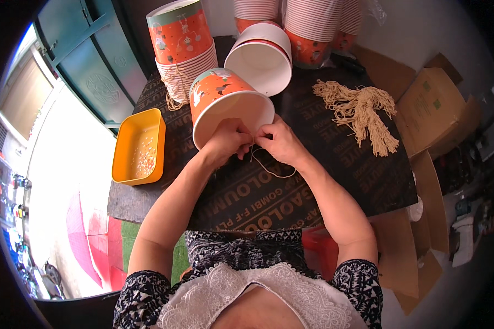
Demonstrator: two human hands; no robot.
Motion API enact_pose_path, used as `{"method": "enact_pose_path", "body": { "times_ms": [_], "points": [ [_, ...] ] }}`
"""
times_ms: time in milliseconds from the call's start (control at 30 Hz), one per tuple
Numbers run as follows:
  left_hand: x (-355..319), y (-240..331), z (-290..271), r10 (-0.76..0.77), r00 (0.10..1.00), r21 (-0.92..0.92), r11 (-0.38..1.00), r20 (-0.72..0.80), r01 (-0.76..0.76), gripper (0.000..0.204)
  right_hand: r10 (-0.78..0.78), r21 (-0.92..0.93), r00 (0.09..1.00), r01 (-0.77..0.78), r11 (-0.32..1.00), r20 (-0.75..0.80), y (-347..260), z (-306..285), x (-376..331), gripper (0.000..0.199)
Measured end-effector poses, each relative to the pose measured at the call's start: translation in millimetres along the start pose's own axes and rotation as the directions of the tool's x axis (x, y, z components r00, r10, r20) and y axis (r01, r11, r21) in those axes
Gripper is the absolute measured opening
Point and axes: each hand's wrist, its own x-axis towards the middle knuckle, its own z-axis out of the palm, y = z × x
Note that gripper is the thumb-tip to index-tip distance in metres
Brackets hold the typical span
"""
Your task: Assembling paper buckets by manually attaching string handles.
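Note:
An orange paper bucket (217, 90) with printed figures lies tipped on the table, its white open mouth facing me. At the lower rim, my left hand (229, 141) is partly inside the mouth, fingers pinched on a thin beige string (270, 171). Close beside it, my right hand (280, 141) pinches the same string at the rim's right side. The string's loose end curls on the table below my right hand. Where the string meets the bucket is hidden by my fingers.
A yellow tray (119, 151) with small beads stands left. Behind are a stack of buckets (184, 41) with strings hanging, white-mouthed nested buckets (260, 63) on their side, and bagged stacks (310, 30). A bundle of beige strings (362, 107) lies right; cardboard boxes (431, 109) stand beyond the table (335, 189).

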Motion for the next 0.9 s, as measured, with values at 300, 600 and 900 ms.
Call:
{"method": "enact_pose_path", "body": {
  "times_ms": [300, 600, 900],
  "points": [
    [-10.7, 11.3, 3.9, -0.001, 1.0, 0.079, 0.997, -0.023, 0.003, 0.01, 0.02, -0.066, 0.995, -0.026, 0.997, -0.093, -3.1, 6.6, 0.5, 0.013],
    [-1.8, -18.9, 17.9, 0.588, 0.806, 0.561, 0.692, -0.073, -0.454, 0.012, 0.097, -0.119, 0.993, -0.104, 0.988, -0.063, 0.8, 7.0, 1.8, 0.014],
    [-3.7, -19.4, 18.8, 0.641, 0.768, 0.748, 0.498, 0.023, -0.438, 0.022, 0.132, -0.114, 0.991, -0.133, 0.985, -0.021, -9.5, 2.6, 1.9, 0.015]
  ]
}}
